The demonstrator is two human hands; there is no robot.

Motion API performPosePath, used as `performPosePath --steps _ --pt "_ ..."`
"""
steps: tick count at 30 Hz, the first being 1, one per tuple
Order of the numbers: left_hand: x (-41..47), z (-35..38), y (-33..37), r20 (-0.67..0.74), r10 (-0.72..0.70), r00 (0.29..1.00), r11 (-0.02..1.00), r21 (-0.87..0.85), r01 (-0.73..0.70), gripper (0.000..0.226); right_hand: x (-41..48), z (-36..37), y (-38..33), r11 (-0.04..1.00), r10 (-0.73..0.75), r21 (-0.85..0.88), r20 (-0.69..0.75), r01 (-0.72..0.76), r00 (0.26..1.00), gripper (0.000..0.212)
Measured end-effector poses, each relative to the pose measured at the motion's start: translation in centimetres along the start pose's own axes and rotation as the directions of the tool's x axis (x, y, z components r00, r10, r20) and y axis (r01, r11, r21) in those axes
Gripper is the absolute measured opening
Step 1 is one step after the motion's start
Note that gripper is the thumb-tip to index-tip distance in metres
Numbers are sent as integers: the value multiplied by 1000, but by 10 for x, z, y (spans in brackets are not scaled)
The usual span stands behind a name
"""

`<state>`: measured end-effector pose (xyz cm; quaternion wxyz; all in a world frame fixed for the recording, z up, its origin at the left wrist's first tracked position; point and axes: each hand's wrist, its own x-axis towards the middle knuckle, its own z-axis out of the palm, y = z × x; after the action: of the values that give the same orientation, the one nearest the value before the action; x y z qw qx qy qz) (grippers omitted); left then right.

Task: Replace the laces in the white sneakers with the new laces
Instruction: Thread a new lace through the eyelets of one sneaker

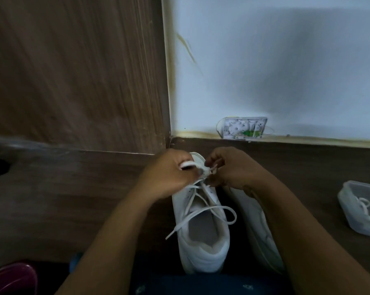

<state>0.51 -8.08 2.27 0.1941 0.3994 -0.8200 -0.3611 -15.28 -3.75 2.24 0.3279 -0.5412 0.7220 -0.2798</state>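
Hands: left hand (pixel 169 173) and right hand (pixel 231 169) each pinch lace (pixel 222 207) on sneaker (pixel 203 256).
Tub (pixel 350 220): at three o'clock, apparently holding coiled lace (pixel 364 206).

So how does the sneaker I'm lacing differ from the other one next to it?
The sneaker being laced stands upright, its opening in full view; the other sneaker is largely hidden under the right forearm. The first carries a white lace, pinched by the left hand and right hand near its toe; the second shows no lace on its visible part. Both are white, side by side.
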Motion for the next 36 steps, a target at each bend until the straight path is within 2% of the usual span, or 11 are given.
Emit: performPosePath --steps 1,3,7,11,14,18,22,26,31,34,36 --pt "0 4 1 45 2 999 988 152 -9 13 1 0 1 1000 3 -25 -8 -3 1000 34" --pt "1 9 3 66 -35 997 964 266 16 15 1 0 2 1000 29 2 -2 -29 1000 36" --pt "4 11 8 25 -78 997 956 285 68 11 -1 -1 1 957 113 257 86 -132 990 28" --pt "5 13 9 60 -133 989 952 285 111 13 -3 -4 2 923 112 359 94 -138 989 29" --pt "4 11 13 73 -125 989 968 229 106 10 -2 -2 2 922 113 363 75 -133 991 29" --pt "-2 10 15 33 -56 998 981 190 49 27 -1 -2 2 912 110 390 57 -124 992 30" --pt "3 11 10 47 -57 997 964 262 43 10 -1 -1 2 903 117 410 51 -127 992 31" --pt "3 13 9 43 -33 999 976 217 23 9 -1 0 3 910 123 392 51 -133 991 28" --pt "5 16 4 85 -62 994 980 194 44 15 4 2 5 972 121 204 -16 -115 992 30" --pt "4 19 2 115 -77 990 982 182 55 20 5 3 4 970 155 185 23 -157 988 23" --pt "4 20 0 110 -77 991 985 161 59 20 2 4 2 958 184 210 79 -197 980 7"
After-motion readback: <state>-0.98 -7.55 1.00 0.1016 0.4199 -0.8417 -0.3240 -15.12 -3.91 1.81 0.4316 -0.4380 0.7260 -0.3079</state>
